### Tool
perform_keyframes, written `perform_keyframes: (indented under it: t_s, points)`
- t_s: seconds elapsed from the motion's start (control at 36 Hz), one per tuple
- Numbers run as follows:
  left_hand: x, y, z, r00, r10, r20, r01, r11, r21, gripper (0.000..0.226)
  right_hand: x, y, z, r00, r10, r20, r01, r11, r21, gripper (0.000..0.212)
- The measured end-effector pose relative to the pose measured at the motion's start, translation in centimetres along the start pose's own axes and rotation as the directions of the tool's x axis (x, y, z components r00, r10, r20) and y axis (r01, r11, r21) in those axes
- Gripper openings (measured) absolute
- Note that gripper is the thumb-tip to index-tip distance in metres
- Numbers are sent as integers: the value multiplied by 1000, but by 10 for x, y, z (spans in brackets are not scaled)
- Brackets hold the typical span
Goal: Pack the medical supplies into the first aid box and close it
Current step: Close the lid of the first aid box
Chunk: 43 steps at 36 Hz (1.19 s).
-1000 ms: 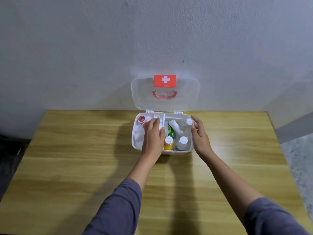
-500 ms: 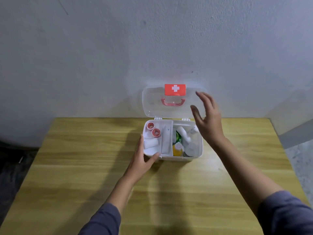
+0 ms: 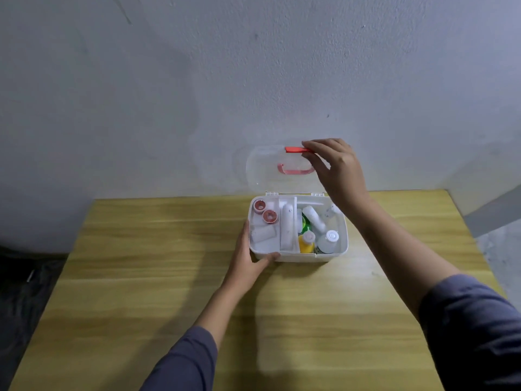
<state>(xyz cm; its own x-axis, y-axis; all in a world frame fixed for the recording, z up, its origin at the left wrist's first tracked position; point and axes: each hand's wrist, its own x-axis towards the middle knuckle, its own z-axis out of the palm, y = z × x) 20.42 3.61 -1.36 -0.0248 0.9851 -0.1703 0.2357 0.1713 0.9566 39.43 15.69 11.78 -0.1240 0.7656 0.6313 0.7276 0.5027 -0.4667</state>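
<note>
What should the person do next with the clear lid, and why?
Probably swing the clear plastic lid forward and down onto the white first aid box. The right hand pinches its red latch, the left hand steadies the box, and the medical supplies lie inside.

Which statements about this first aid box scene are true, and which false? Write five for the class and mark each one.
1. The lid stands open. True.
2. The right hand grips the carry handle. False: it holds the lid's top edge at the red latch; the handle is untouched.
3. The left hand rests against the front-left corner of the box. True.
4. The yellow bottle lies outside the box. False: it is inside, cap up.
5. Two pinkish tape rolls sit in the box's rear-left part. True.
</note>
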Motion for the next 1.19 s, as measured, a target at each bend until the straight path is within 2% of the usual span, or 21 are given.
perform_keyframes:
  t_s: [0.11,0.22,0.33,0.5,0.64,0.72,0.81,0.92,1.06,1.19]
  points:
    - [5,1,4,1000,3,-11,-3,999,-53,93,-36,-7,-16,1000,-26,13,25,993,111,21]
    - [11,-14,10,995,-76,-62,70,993,-96,112,-79,-7,-23,993,-86,80,74,987,146,23]
    - [16,-23,15,993,-88,-75,81,992,-99,101,-120,-1,-20,983,-109,148,87,985,150,20]
    - [13,-12,21,996,-13,-93,9,999,-45,104,-158,17,-17,955,-103,280,56,984,172,18]
    - [12,-11,20,999,12,-53,-15,999,-50,106,-168,22,-20,925,-144,351,101,985,139,22]
    - [11,-10,20,999,-4,-45,1,998,-69,106,-176,25,-20,912,-157,379,132,987,92,22]
    - [8,-4,22,998,-33,-50,28,996,-87,108,-176,24,-21,927,-166,336,166,986,27,24]
    - [6,1,23,997,-45,-55,39,994,-102,108,-157,21,-19,966,-79,245,98,993,-69,40]
    - [5,2,23,998,-49,-50,45,996,-79,109,-147,23,-4,908,76,412,54,954,-294,69]
    - [1,5,25,998,-39,-49,38,999,-26,107,-156,25,1,896,108,432,66,927,-369,69]
